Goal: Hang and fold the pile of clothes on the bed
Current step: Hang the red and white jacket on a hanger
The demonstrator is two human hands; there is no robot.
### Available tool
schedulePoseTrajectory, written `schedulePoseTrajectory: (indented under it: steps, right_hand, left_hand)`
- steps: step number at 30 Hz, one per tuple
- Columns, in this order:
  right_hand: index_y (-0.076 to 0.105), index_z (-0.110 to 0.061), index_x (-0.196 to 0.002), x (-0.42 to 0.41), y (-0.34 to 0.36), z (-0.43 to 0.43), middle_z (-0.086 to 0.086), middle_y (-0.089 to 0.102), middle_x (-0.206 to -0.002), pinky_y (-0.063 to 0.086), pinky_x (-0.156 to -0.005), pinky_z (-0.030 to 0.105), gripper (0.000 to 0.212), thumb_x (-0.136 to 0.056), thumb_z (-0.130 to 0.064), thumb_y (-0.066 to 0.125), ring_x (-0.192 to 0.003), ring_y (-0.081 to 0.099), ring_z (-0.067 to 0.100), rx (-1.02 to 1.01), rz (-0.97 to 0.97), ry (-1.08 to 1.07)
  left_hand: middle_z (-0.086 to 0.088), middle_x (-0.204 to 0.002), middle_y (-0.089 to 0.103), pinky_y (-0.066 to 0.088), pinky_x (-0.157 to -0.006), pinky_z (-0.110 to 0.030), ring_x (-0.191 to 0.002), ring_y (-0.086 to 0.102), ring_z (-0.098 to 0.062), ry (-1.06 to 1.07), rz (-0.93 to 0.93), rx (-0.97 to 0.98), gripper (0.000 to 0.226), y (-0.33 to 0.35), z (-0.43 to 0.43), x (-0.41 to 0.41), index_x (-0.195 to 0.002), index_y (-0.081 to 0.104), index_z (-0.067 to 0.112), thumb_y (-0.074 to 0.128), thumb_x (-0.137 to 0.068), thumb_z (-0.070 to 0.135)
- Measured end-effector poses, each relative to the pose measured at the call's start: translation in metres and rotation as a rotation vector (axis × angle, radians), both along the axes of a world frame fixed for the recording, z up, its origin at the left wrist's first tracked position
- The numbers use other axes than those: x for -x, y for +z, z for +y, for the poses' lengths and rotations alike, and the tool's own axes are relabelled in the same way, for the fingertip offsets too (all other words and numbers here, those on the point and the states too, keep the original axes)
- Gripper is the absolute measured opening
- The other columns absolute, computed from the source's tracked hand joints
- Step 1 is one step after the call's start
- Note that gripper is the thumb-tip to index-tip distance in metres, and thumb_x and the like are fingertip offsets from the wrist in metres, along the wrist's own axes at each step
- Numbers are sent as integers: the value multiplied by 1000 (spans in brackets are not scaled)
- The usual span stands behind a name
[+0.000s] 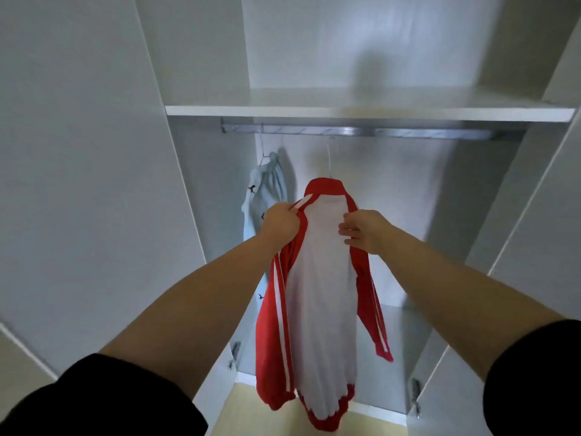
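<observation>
1. The red and white jacket point(320, 278) hangs from the wardrobe rail point(361, 132).
2. The left hand point(280, 224) grips its left shoulder.
3. The right hand point(364, 230) pinches its right shoulder.

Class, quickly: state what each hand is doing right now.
Left hand: closed, gripping the red and white jacket at its striped shoulder.
Right hand: fingers curled, pinching the jacket's other shoulder.
</observation>
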State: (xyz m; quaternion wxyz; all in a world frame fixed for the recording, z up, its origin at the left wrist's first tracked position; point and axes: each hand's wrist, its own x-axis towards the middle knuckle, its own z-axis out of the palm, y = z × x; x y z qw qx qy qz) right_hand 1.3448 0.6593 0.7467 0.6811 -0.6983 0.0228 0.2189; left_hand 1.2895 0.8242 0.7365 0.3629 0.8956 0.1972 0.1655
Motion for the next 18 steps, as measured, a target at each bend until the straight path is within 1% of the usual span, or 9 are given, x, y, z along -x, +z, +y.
schedulePoseTrajectory:
  steps: [2,4,5,7,8,9,11,14,18]
  right_hand:
    - [54,0,-121,-26,4,21,16,60,-109,47,-87,39,27,-95,-5,45,-103,60,27,35,3,-5]
    - [54,0,-120,-51,7,40,18,61,-113,48,-85,38,26,-96,-5,45,-103,61,27,55,-9,-17]
    - [54,0,-120,-63,8,47,17,61,-111,48,-84,38,26,-96,-6,46,-99,61,26,58,-17,-27]
    - [55,0,-121,-84,8,60,14,62,-100,50,-83,37,27,-96,-6,47,-91,61,24,65,-30,-50]
    - [56,0,-120,-93,7,65,14,63,-98,52,-84,37,27,-95,-5,48,-90,62,23,74,-32,-62]
    - [57,0,-119,-100,6,69,14,64,-99,53,-86,38,26,-95,-5,49,-89,63,23,87,-31,-69]
    - [58,0,-116,-111,3,76,16,65,-103,53,-90,40,23,-95,-5,49,-92,64,25,109,-29,-73]
    - [60,-1,-110,-124,0,82,14,64,-94,51,-92,41,19,-95,-4,49,-91,62,26,120,-27,-93]
    - [60,-2,-113,-137,-6,81,14,64,-99,52,-87,37,22,-96,-7,47,-90,62,22,170,-47,-128]
  left_hand:
    - [3,-63,46,34,-53,-23,-67,49,-18,4,-11,-20,33,3,20,-29,-65,46,13,38,-97,10]
    - [4,-63,44,31,-51,-20,-71,49,-18,17,-32,-41,34,6,36,-55,-66,45,13,38,-99,12]
    - [5,-63,42,33,-50,-20,-70,49,-17,27,-42,-38,33,7,43,-68,-69,48,11,37,-101,13]
    - [4,-64,43,34,-61,-13,-70,48,-14,46,-78,3,31,8,54,-91,-90,60,2,34,-102,15]
    - [-1,-68,48,33,-67,-13,-73,48,-16,51,-95,12,31,8,60,-102,-100,61,-1,34,-102,14]
    - [-7,-77,55,34,-70,-17,-78,50,-21,51,-105,43,30,7,64,-111,-106,60,-2,36,-101,14]
    - [-17,-97,60,38,-73,-27,-85,51,-29,51,-90,86,27,3,72,-124,-110,58,-3,38,-98,12]
    - [-17,-105,60,38,-73,-26,-84,49,-24,72,-39,83,28,-11,83,-139,-114,56,-3,37,-98,10]
    - [-17,-113,62,39,-73,-25,-89,57,-25,79,45,49,29,-35,97,-151,-115,55,-2,34,-102,14]
